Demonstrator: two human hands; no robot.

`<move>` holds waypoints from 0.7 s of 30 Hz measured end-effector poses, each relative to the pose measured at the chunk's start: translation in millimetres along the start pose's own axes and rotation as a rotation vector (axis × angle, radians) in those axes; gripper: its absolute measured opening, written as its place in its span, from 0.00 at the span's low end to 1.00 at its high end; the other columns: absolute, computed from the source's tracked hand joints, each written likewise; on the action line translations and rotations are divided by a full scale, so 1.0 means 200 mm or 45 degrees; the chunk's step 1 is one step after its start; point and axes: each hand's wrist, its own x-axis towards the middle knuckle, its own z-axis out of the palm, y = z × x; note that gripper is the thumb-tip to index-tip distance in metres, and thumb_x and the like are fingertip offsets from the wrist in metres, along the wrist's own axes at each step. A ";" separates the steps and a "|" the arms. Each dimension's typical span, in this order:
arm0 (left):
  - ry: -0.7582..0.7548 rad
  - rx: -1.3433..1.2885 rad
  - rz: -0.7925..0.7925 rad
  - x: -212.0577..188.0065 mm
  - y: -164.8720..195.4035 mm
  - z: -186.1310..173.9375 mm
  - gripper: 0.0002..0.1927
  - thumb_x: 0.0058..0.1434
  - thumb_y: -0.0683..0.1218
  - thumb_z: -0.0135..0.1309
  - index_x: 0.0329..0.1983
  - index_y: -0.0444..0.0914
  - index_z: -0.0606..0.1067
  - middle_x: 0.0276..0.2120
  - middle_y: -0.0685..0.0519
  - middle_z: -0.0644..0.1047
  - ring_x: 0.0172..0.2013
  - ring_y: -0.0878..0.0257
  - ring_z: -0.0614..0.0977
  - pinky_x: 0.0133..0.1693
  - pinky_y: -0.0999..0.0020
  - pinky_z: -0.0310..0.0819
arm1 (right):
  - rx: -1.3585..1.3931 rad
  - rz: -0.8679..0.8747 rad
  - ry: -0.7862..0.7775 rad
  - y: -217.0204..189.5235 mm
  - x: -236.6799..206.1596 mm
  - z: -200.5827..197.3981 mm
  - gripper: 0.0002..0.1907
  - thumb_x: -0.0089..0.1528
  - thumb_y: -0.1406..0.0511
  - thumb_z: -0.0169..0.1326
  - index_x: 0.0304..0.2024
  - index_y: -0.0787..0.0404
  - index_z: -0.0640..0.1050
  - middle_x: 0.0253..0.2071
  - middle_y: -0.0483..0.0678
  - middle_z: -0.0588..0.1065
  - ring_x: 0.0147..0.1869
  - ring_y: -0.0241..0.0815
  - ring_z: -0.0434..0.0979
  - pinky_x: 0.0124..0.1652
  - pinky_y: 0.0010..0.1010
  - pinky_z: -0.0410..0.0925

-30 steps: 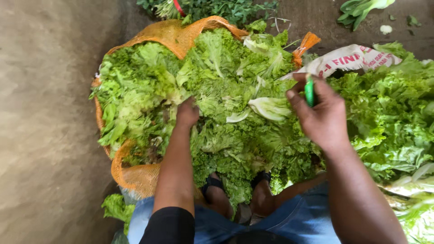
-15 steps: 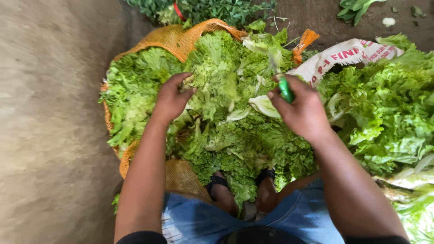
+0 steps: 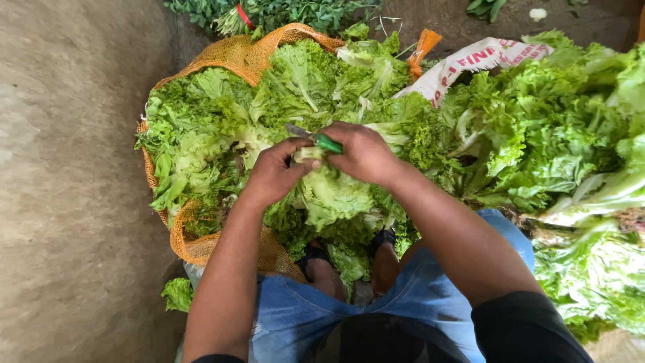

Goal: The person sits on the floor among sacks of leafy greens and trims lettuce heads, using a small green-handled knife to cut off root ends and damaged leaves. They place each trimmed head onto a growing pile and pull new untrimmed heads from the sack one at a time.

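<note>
My left hand [image 3: 273, 173] grips a green lettuce head [image 3: 332, 195] held up over my lap, its pale stem end near my fingers. My right hand [image 3: 363, 153] is closed on a small knife with a green handle [image 3: 328, 143]; its blade points left and touches the stem end beside my left fingertips. Both hands meet above an orange mesh sack [image 3: 250, 52] heaped with leafy green lettuce [image 3: 222, 121].
A large loose pile of lettuce [image 3: 557, 148] lies to my right. A white printed sack [image 3: 470, 64] pokes out behind it. Darker greens [image 3: 282, 12] lie at the top edge. Bare concrete floor [image 3: 67, 181] spreads to the left. My sandalled feet [image 3: 349, 269] rest below the lettuce.
My left hand left the pile in the sack and took hold of a lettuce head. My right hand swung left with the knife until both hands met at the stem.
</note>
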 end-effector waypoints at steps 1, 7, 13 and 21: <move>-0.020 0.009 0.020 0.00 0.00 -0.01 0.24 0.57 0.48 0.67 0.58 0.46 0.76 0.55 0.49 0.78 0.57 0.53 0.78 0.59 0.55 0.68 | -0.057 0.047 -0.048 0.03 0.00 0.00 0.15 0.56 0.68 0.63 0.46 0.56 0.81 0.45 0.49 0.79 0.47 0.47 0.82 0.46 0.40 0.75; -0.035 -0.022 -0.129 0.00 -0.10 -0.06 0.28 0.55 0.42 0.61 0.61 0.47 0.75 0.51 0.50 0.82 0.51 0.57 0.83 0.54 0.61 0.77 | -0.503 -0.009 0.139 0.13 0.00 -0.09 0.15 0.58 0.67 0.63 0.48 0.57 0.80 0.44 0.49 0.80 0.37 0.47 0.82 0.34 0.41 0.76; 0.158 -0.253 -0.153 0.06 -0.26 -0.09 0.18 0.63 0.46 0.62 0.57 0.43 0.79 0.38 0.54 0.81 0.33 0.68 0.76 0.37 0.71 0.73 | -0.237 0.306 0.002 0.08 0.04 -0.15 0.24 0.63 0.59 0.64 0.59 0.57 0.77 0.47 0.51 0.79 0.34 0.48 0.82 0.32 0.39 0.79; 0.083 -0.572 -0.141 0.07 -0.21 -0.02 0.19 0.65 0.50 0.61 0.58 0.42 0.80 0.38 0.57 0.81 0.36 0.70 0.77 0.40 0.73 0.74 | 0.213 0.546 -0.511 0.04 0.09 -0.06 0.23 0.55 0.56 0.71 0.48 0.60 0.80 0.38 0.50 0.80 0.42 0.45 0.80 0.45 0.39 0.72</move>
